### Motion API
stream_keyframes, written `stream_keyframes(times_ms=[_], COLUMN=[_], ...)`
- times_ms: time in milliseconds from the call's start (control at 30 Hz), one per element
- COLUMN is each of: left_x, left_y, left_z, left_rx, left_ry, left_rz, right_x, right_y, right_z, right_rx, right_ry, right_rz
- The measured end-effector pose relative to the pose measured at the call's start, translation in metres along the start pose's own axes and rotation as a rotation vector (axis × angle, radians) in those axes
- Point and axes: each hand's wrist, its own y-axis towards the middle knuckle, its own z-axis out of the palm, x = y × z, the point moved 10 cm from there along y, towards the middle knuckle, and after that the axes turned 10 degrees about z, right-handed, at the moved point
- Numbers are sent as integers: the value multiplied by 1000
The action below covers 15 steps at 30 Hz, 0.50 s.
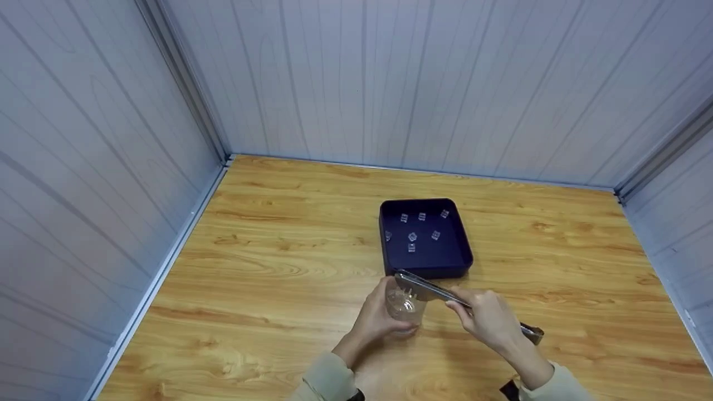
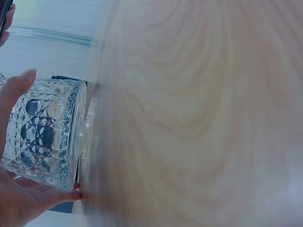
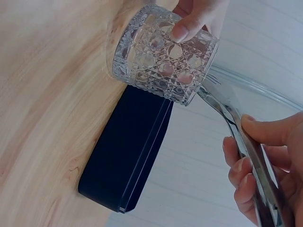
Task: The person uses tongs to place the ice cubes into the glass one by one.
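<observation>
My left hand (image 1: 374,313) holds a clear, cut-pattern drinking glass (image 1: 405,318), thumb on one side and fingers around the other. The glass's base is right at the wooden tabletop in the left wrist view. Metal tongs (image 1: 440,291) lie in the grip of my right hand (image 1: 490,318), thumb on one arm and fingers curled around the other. In the right wrist view the tong tips (image 3: 206,94) are at the glass's rim. Beyond the glass stands a dark blue square tray (image 1: 445,260) with several clear cubes (image 1: 421,216) scattered inside.
The wooden table (image 1: 267,267) carries all of this. Pale panel walls (image 1: 356,83) enclose it at the back and both sides. A small dark object (image 1: 509,390) shows beside the right sleeve at the bottom edge.
</observation>
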Motion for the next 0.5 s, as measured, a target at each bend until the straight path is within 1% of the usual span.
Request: stream_keyframes(times_ms=[67,200,500], left_x=[0,1,2], left_y=[0,0,-1], left_z=[0,0,1], left_rx=[-1,2,6], left_ry=[16,16,20], left_rz=[-2,-10,-13], right_x=[0,1,3], right_y=[0,-1,0], right_z=[1,1,-2], right_rx=[2,-2,-36], right_ry=[-2,-10,0], right_rz=[-5,-9,-34])
